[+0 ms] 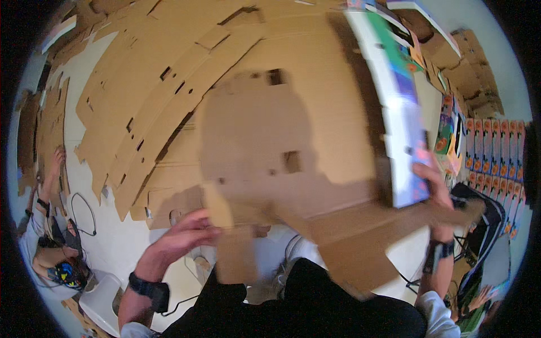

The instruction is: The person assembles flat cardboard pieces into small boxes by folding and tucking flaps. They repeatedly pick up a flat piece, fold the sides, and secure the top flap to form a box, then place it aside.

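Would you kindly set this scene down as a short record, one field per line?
Left hand: at the edge of a brown cardboard flap; grip blurred
Right hand: against a white-and-multicoloured printed cardboard wall; grip unclear
Centre: broad brown cardboard panel with square holes, partly shadowed
Far left: co-worker's hand near brown cardboard pieces
Far right: rows of colourful printed boxes

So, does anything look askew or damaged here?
The flat cardboard sheets on the left lie at a slant, overlapping unevenly with jagged ends, though that may be their cut shape. Brown flaps also jut out untidily below the colourful carton at the right hand.
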